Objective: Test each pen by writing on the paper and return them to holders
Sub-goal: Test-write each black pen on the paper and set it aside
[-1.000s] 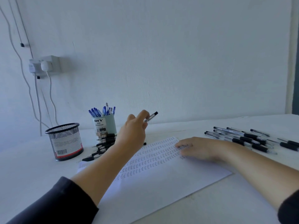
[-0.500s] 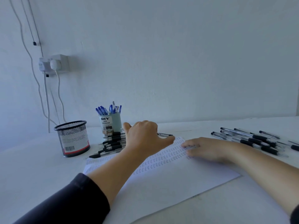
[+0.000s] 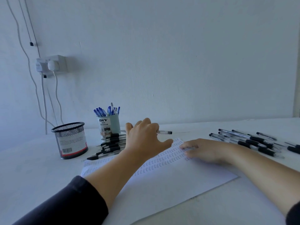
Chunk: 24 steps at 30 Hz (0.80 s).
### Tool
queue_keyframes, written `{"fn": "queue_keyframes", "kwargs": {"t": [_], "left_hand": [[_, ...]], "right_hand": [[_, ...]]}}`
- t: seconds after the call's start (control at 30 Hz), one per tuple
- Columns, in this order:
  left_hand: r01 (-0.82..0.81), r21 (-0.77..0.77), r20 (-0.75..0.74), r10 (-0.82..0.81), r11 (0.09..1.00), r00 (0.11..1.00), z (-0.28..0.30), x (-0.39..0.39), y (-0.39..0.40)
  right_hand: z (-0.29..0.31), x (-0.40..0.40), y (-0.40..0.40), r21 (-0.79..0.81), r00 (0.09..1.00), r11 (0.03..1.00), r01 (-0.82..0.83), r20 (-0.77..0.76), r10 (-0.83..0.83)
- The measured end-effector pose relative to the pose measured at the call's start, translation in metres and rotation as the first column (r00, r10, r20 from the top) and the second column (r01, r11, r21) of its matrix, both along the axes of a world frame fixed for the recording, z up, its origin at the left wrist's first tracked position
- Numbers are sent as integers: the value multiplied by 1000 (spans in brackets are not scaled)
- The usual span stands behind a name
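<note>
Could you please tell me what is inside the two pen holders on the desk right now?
The light blue cup holds blue pens, standing upright. The black mesh holder shows nothing above its rim; its label covers part of the inside.

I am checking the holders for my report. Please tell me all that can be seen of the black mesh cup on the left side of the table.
The black mesh cup is a round holder that looks like wire mesh, with a solid rim and a label bearing a barcode and a red band low on its wall. It stands upright on the white table, left of the pale blue holder. No pen rises above its rim, and neither hand touches it.
</note>
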<state>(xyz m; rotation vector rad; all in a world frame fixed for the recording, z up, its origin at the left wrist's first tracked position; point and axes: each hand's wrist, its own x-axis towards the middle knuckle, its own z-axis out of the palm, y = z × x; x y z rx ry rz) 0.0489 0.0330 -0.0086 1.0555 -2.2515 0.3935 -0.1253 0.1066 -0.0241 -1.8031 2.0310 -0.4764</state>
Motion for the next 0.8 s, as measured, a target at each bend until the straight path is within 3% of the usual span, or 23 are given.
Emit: {"fn": "queue_keyframes", "kwargs": {"t": [0.17, 0.27, 0.33, 0.4, 0.5, 0.57, 0.67, 0.8], "left_hand": [[295, 41, -205, -281, 955, 938, -2, -1, -3], [382, 124, -363, -316, 916, 876, 0, -4, 3], [464, 313, -550, -240, 829, 800, 3, -8, 7], [549, 506, -697, -60, 665, 715, 6, -10, 10], [637, 623, -746, 100, 454, 658, 6, -16, 18], [667, 633, -761, 159, 393, 629, 2, -25, 25], [612, 674, -719, 176, 414, 673, -8, -38, 32], [506, 669, -646, 88, 544, 758, -16, -40, 32]], "right_hand": [[2, -1, 3, 9, 997, 1000, 8, -71, -7], [5, -4, 5, 16, 996, 1000, 11, -92, -9], [5, -6, 7, 18, 996, 1000, 23, -89, -21], [5, -9, 8, 14, 996, 999, 38, -77, -37], [4, -11, 9, 11, 996, 999, 51, -79, -50], [4, -11, 8, 12, 995, 999, 52, -89, -51], [3, -11, 7, 17, 994, 998, 62, -86, -60], [3, -11, 8, 21, 995, 997, 78, -68, -77]]}}
